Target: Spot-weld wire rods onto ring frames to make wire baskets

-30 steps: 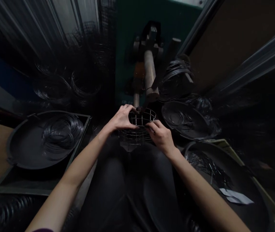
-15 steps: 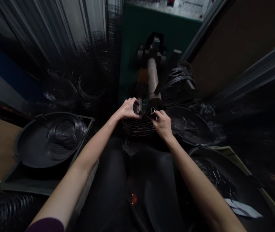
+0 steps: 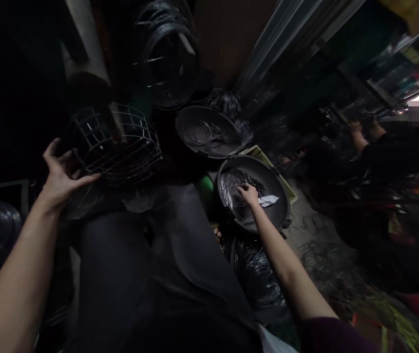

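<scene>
My L grip (image 3: 59, 184) spread beside wire cage (image 3: 130, 159), R grip (can't tell if closed) (image 3: 249, 194) R of cage, best part wires (image 3: 227, 189) gently.

The left grip (image 3: 59, 179) spreads wide beside a round wire cage (image 3: 136, 162); the right grip (image 3: 249, 194) is over thin wires (image 3: 226, 189) in a dark basin (image 3: 277, 184), beside a white scrap (image 3: 269, 200). Another person's arm (image 3: 359, 140) shows beyond.

Wire cage (image 3: 144, 132): just right of left hand (image 3: 59, 182). Near tray (image 3: 274, 179): under right hand (image 3: 249, 194); in it, wire pieces (image 3: 227, 190) and, to the hand's right, slip (image 3: 269, 200). Far tray (image 3: 228, 133): beyond right hand.
</scene>
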{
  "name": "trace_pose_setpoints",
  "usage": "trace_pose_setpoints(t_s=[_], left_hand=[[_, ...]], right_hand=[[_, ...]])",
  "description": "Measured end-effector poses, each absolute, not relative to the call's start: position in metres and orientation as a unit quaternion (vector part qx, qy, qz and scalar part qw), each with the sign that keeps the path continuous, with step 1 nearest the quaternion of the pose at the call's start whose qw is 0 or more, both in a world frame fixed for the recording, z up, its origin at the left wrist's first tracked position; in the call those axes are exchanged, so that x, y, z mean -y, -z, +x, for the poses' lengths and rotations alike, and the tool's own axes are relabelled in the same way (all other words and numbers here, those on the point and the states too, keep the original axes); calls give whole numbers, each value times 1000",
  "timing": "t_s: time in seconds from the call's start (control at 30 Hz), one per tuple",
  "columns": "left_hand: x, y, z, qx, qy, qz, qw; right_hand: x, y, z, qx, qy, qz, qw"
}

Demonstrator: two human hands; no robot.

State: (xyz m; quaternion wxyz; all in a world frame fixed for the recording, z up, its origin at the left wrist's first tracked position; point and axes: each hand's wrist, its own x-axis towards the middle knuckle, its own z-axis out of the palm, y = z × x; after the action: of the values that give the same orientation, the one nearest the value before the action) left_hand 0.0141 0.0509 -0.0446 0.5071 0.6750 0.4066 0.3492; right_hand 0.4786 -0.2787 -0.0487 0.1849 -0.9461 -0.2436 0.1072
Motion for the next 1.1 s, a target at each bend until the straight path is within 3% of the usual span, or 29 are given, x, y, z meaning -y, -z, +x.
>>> trace_pose_setpoints(t_s=[0.17,0.33,0.63,0.9,1.1], left_hand=[[-48,45,18,-425,-362,648,517],[-55,50,15,-426,-379,637,519],[-73,71,10,-422,-412,618,520],[-62,67,14,-393,-462,599,522],[-10,33,-2,-384,-463,601,526]], right_hand=[[267,108,491,199,-183,-952,144],[270,128,512,166,-229,-949,142],[338,107,544,235,-156,-941,185],[350,108,526,362,-185,-912,53],[336,80,504,445,-147,-883,2]])
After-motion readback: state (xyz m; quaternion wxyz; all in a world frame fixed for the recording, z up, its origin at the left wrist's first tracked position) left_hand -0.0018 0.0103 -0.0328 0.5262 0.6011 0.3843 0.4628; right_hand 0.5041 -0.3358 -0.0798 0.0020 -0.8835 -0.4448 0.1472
